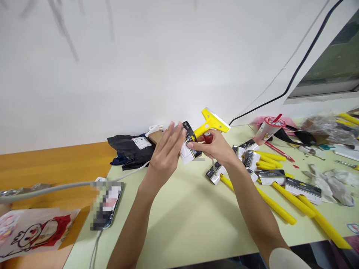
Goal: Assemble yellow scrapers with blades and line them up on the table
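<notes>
My left hand (166, 149) and my right hand (213, 147) meet in mid-air above the pale green table (179, 231). Between them is a yellow-handled scraper (211, 121) with a black and white card label (189, 144) on it. My left fingers press against the card side. My right fingers curl around a small red-handled screwdriver (208, 137), whose thin metal shaft points down, and my right forefinger rests on the label. Several more packaged yellow scrapers (283, 198) lie scattered on the table to the right.
A black bag (130, 149) lies at the back. A pixelated phone (108, 205) and white cable (123, 175) sit to the left. A drink cup (267, 129), crumpled plastic (328, 129) and a red pen (279, 151) lie right. An orange desk (53, 168) adjoins.
</notes>
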`<state>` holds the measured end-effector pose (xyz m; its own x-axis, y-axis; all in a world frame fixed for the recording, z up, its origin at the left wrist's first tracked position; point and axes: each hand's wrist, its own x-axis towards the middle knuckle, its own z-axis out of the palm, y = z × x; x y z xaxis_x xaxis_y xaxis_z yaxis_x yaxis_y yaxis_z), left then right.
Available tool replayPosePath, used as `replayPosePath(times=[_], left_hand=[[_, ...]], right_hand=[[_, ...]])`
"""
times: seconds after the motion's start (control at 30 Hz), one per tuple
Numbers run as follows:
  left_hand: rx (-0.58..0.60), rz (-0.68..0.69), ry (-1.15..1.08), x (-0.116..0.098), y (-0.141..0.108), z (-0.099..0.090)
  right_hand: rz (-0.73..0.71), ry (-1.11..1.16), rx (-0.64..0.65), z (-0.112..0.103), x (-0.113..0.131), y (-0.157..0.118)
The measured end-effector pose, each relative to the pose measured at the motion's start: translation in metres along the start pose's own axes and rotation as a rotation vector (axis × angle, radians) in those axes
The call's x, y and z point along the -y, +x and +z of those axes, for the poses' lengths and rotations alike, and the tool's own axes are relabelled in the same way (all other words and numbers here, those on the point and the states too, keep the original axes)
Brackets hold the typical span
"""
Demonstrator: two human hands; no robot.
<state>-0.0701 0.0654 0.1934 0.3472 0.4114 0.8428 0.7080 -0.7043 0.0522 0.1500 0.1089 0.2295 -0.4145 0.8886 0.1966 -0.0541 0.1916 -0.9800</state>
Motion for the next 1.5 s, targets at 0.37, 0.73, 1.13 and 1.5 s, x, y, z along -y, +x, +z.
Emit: replayPosePath(times=[0.37, 0.73, 1.13, 1.5], left_hand=[[0.145, -0.748, -0.654, 0.008, -0.005, 0.001], [-0.334, -0.773, -0.495, 0.013, 0.002, -0.018], [-0.289, -0.597, -0.272, 0.013, 0.004, -0.038], [-0.38, -0.648, -0.237, 0.018, 0.003, -0.042]], right_hand=[[-0.051, -0.174, -0.027, -0.018, -0.015, 0.014], [0.02, 0.151, -0.101, -0.015, -0.022, 0.025], [0.019, 0.072, -0.082, -0.027, -0.015, 0.021], [0.153, 0.244, 0.253, 0.044, -0.051, 0.026]])
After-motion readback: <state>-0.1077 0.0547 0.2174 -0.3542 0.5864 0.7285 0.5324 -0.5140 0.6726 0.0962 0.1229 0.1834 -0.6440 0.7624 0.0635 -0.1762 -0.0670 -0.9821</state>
